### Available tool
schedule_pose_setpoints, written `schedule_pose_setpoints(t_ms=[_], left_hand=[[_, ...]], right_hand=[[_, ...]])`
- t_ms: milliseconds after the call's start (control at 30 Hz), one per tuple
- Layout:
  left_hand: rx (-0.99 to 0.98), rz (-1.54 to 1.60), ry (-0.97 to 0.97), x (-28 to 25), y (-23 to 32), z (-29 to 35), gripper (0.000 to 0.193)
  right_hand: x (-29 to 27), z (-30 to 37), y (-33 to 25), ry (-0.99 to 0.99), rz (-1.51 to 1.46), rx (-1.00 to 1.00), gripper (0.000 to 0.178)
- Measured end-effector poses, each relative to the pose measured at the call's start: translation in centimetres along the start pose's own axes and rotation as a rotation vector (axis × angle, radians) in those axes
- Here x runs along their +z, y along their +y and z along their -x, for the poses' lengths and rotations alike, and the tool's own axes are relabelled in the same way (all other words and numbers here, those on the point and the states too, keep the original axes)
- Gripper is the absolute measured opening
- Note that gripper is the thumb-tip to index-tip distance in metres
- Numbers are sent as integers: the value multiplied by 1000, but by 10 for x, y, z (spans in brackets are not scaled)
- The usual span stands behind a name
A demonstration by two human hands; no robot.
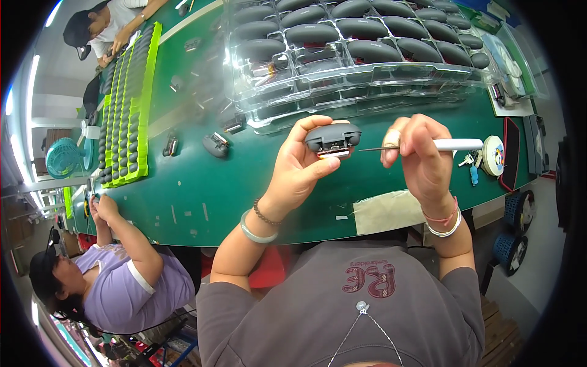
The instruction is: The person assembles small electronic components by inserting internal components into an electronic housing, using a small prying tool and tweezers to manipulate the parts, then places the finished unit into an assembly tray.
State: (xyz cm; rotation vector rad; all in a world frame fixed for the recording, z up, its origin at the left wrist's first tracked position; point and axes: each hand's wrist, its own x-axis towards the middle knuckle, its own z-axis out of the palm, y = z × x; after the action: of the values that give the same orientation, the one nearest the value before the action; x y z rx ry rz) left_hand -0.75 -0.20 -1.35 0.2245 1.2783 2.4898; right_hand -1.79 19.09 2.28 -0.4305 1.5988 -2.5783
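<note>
My left hand (292,174) is closed round a dark grey, rounded plastic housing (327,136), holding it above the green bench. The housing's open side faces me and shows small inner parts and a pale strip near my thumb. In my right hand (426,162) is a thin-shafted screwdriver (458,144) with a white handle. Its dark tip points left toward the housing, a short gap away from it. A similar open housing (216,145) lies on the bench left of my left hand, near a smaller dark part (171,144).
Stacked clear plastic trays (391,76) full of dark housings stand at the back. A lime green tray (150,92) of dark pieces lies left. Keys (469,160) and a round pouch (493,156) lie right, a beige sheet (391,213) near the front edge. Two people work at left.
</note>
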Motion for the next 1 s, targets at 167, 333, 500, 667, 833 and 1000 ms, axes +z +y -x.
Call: schedule_pose_setpoints(t_ms=[167, 333, 500, 667, 833, 1000], left_hand=[[87, -194, -7, 2, 3, 0, 52], [87, -245, -11, 2, 6, 0, 53], [78, -245, -23, 4, 6, 1, 52], [119, -290, -53, 5, 6, 1, 47], [111, -264, -59, 5, 5, 3, 47], [95, -233, -66, 6, 6, 4, 46]], right_hand=[[-4, 2, 16, -1, 100, 27, 41], [-3, 4, 18, 45, 169, 18, 40], [-3, 5, 23, 46, 210, -5, 38], [-2, 6, 24, 33, 228, 4, 36], [-3, 4, 25, 24, 68, 134, 38], [-2, 3, 27, 60, -125, 277, 38]])
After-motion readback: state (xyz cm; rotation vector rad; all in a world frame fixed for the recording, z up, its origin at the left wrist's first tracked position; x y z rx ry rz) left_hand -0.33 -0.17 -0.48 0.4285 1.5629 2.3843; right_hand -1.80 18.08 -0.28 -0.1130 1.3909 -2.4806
